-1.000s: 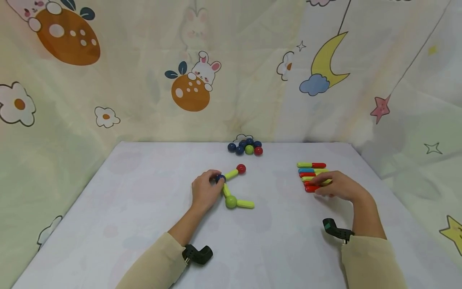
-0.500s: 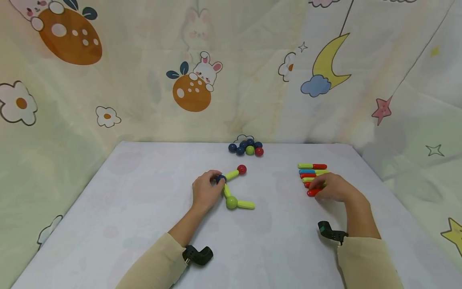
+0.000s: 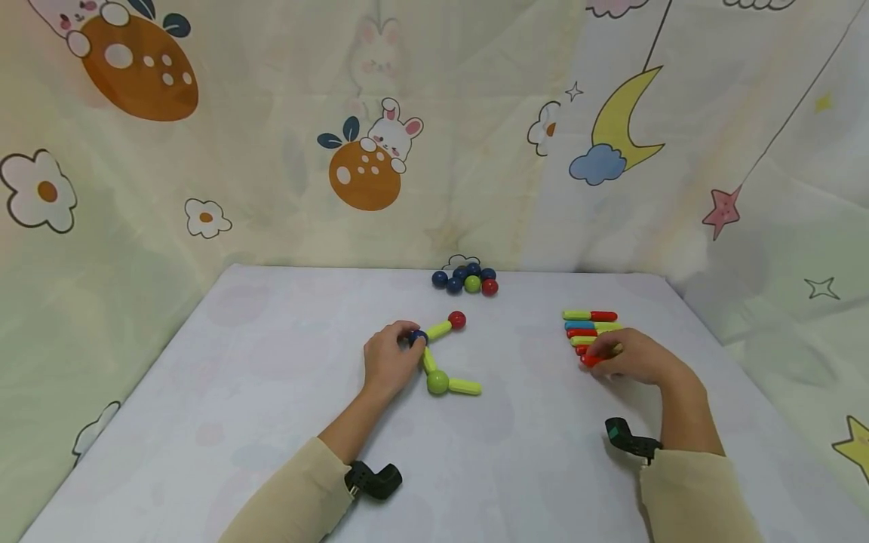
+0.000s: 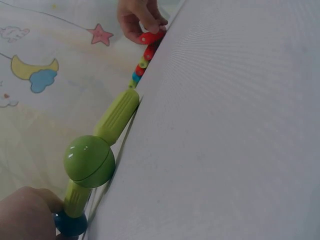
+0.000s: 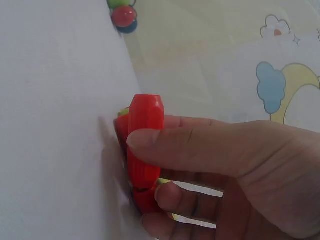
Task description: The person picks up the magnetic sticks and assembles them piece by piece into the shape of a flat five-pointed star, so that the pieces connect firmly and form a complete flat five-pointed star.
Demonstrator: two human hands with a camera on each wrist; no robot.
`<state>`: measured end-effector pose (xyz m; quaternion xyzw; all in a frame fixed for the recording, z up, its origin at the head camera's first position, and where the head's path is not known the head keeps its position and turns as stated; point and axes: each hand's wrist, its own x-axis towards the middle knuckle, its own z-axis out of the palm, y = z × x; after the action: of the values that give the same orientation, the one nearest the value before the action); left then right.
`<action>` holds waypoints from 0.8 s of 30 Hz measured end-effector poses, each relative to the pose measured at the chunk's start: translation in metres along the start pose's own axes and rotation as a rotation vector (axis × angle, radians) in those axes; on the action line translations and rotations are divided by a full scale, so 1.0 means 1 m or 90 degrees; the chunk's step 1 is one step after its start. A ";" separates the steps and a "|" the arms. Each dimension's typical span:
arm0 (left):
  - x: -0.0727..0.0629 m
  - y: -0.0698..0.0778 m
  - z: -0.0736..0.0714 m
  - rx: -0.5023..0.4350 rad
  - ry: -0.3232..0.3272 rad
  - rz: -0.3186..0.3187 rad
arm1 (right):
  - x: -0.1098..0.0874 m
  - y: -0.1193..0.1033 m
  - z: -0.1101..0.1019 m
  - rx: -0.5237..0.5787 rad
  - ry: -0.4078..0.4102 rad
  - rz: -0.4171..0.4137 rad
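Note:
My left hand (image 3: 390, 360) pinches a dark blue ball (image 3: 419, 337), part of a joined chain of magnetic-toy balls and sticks. From that ball one lime stick (image 3: 440, 329) leads to a red ball (image 3: 457, 320). Another lime stick (image 3: 430, 362) runs to a green ball (image 3: 437, 381), which has a third lime stick (image 3: 465, 387) pointing right. On the right, my right hand (image 3: 637, 356) pinches a red stick (image 5: 146, 115) between thumb and fingers, at the near end of a row of sticks. Its fingers partly hide the nearest ones.
Red, lime and blue sticks (image 3: 578, 325) lie stacked side by side at the right. Several loose balls (image 3: 472, 283), dark blue, green and red, sit together at the table's (image 3: 305, 302) back edge. A printed cloth (image 3: 271, 151) hangs behind.
My right hand has closed its fingers and thumb on the nearest red stick, which has shifted slightly toward me and right. My left hand stays on the blue ball.

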<state>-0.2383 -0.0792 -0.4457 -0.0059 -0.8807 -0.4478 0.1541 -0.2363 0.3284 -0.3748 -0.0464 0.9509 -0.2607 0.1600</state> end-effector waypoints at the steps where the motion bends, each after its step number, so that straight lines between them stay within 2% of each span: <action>1: 0.000 0.000 0.000 0.002 0.000 0.001 | 0.000 0.001 0.000 0.010 -0.001 -0.006; 9: 0.000 0.000 0.000 0.000 0.003 0.008 | 0.001 0.001 -0.001 0.053 0.015 -0.050; 18: 0.001 -0.002 0.000 -0.001 0.009 0.025 | 0.013 -0.029 0.010 0.061 0.111 -0.113; 24: 0.002 -0.005 0.001 0.015 0.007 0.029 | 0.032 -0.051 0.027 0.071 0.138 -0.117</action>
<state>-0.2410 -0.0813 -0.4494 -0.0215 -0.8847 -0.4339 0.1689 -0.2576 0.2662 -0.3793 -0.0960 0.9383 -0.3305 0.0345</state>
